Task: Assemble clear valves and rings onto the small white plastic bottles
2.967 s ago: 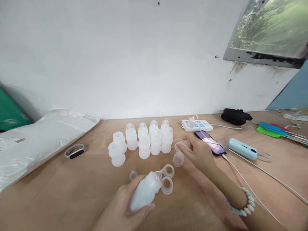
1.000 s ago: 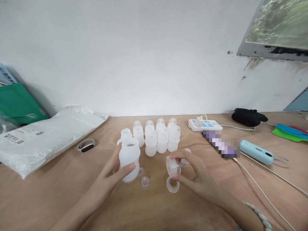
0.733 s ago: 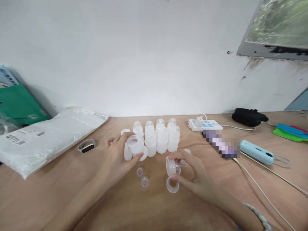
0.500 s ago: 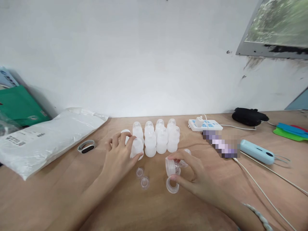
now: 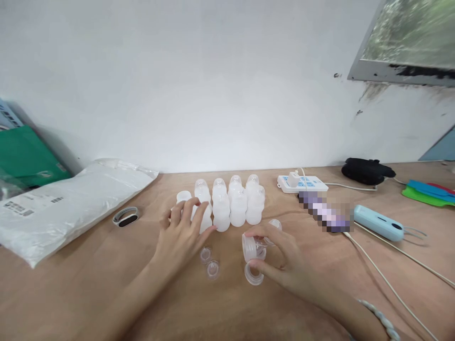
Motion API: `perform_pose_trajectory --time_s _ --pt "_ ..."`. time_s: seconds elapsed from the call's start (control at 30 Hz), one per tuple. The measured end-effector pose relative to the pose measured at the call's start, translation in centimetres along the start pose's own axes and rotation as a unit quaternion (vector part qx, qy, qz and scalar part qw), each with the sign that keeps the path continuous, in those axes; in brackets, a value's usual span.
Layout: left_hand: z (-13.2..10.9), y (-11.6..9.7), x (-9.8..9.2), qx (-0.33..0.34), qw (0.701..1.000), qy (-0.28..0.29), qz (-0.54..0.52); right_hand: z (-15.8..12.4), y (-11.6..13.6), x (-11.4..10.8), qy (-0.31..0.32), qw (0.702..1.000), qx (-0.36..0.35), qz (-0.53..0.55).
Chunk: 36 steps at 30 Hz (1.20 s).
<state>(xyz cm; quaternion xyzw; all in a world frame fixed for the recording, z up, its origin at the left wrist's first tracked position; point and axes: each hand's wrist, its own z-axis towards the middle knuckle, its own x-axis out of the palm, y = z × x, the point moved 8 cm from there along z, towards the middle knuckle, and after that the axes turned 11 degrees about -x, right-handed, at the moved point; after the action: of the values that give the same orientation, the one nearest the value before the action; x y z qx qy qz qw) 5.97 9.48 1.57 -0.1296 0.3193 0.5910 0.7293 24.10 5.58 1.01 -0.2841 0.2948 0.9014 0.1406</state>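
My left hand [image 5: 183,222] is over the front left of the baby bottles, fingers spread and thumb out. A white bottle without a cap [image 5: 206,221] shows between its index finger and thumb; whether they touch is unclear. My right hand [image 5: 275,251] pinches a translucent bottle screw ring [image 5: 249,248], held on its side between thumb and fingers. Clear pieces beside the ring are partly hidden by the fingers. Below it lies another screw ring [image 5: 254,274]. Two clear nipples [image 5: 213,269] lie between my hands. A clear dome cap [image 5: 275,225] sits behind my right hand.
Several white bottles with clear dome caps [image 5: 221,213] stand in two rows, with an open bottle [image 5: 184,195] at their left. A smart band [image 5: 126,217] and white parcel [image 5: 74,199] lie left. A power strip [image 5: 309,183], blurred-out phone [image 5: 325,213], blue device [image 5: 378,222] and cables are right.
My left hand has shifted slightly right, and the bottle by it looks more upright. My right hand and the screw ring have barely moved.
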Motion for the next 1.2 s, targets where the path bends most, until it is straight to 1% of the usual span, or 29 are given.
perform_pose_trajectory --time_s 0.03,0.07,0.1,0.13,0.17,0.2,0.23,0.3,0.33,0.37,0.4,0.43,0.47,0.57,0.67,0.73,0.83,0.93,1.0,1.07,1.13,1.2 --pt "-0.1 -0.5 -0.6 -0.001 0.998 0.006 -0.061 -0.1 -0.1 0.1 -0.005 1.0 0.005 0.003" --pt "-0.2 -1.0 -1.1 -0.007 0.99 0.031 -0.134 -0.2 -0.2 0.1 -0.013 1.0 0.012 0.008" --pt "-0.4 -1.6 -1.2 -0.019 0.973 0.075 -0.22 -0.3 -0.4 0.1 -0.025 0.999 0.017 0.014" --pt "-0.5 -2.3 -1.0 -0.041 0.941 0.135 -0.307 -0.4 -0.4 0.1 -0.034 0.999 0.018 0.02" --pt "-0.8 -2.9 -0.7 -0.08 0.898 0.195 -0.387 -0.5 -0.4 0.2 -0.041 0.999 0.012 0.024" --pt "-1.2 -3.5 -0.2 -0.125 0.844 0.251 -0.457 -0.5 -0.2 0.2 -0.046 0.999 -0.003 0.025" --pt "-1.6 -4.0 0.3 -0.17 0.785 0.291 -0.52 -0.5 0.1 0.2 -0.05 0.998 -0.022 0.023" --pt "-2.3 -5.1 0.8 -0.235 0.661 0.34 -0.626 -0.4 0.9 0.3 -0.053 0.996 -0.065 0.013" --pt "-2.5 -5.6 0.9 -0.257 0.606 0.354 -0.665 -0.4 1.3 0.2 -0.055 0.995 -0.086 0.007" --pt "-2.7 -5.9 1.1 -0.275 0.559 0.365 -0.692 -0.4 1.6 0.2 -0.055 0.993 -0.102 0.0" --pt "-2.9 -6.1 1.2 -0.294 0.519 0.376 -0.709 -0.4 1.9 0.3 -0.05 0.992 -0.114 -0.006" --pt "-3.2 -6.2 1.4 -0.313 0.488 0.388 -0.717 -0.4 2.2 0.4 -0.044 0.991 -0.123 -0.012" --pt "-3.6 -6.3 1.7 -0.332 0.463 0.401 -0.717 -0.4 2.4 0.5 -0.037 0.991 -0.128 -0.014" --pt "-4.8 -6.3 2.4 -0.383 0.407 0.427 -0.71 -0.4 2.9 0.4 -0.041 0.988 -0.148 -0.018" --pt "-5.7 -6.5 3.0 -0.411 0.369 0.442 -0.707 -0.5 3.2 0.3 -0.044 0.985 -0.162 -0.038" --pt "-6.1 -6.7 3.2 -0.418 0.356 0.458 -0.7 -0.4 3.3 0.4 -0.033 0.984 -0.166 -0.05" --pt "-6.3 -6.7 3.3 -0.437 0.351 0.471 -0.681 -0.5 3.3 0.8 -0.018 0.985 -0.167 -0.04" --pt "-6.3 -6.7 3.0 -0.454 0.341 0.474 -0.673 -0.5 3.0 0.9 -0.018 0.991 -0.134 -0.007" --pt "-6.3 -6.7 2.8 -0.475 0.322 0.468 -0.671 -0.4 2.7 0.9 -0.012 0.994 -0.106 0.006" --pt "-6.4 -6.8 2.5 -0.496 0.301 0.46 -0.672 -0.3 2.5 1.2 0.008 0.996 -0.085 0.027" --pt "-6.3 -7.1 2.2 -0.496 0.282 0.456 -0.683 -0.2 2.2 1.4 0.017 0.995 -0.066 0.069" --pt "-6.1 -7.5 1.9 -0.482 0.264 0.461 -0.697 -0.2 1.6 1.4 0.004 0.992 -0.033 0.124"
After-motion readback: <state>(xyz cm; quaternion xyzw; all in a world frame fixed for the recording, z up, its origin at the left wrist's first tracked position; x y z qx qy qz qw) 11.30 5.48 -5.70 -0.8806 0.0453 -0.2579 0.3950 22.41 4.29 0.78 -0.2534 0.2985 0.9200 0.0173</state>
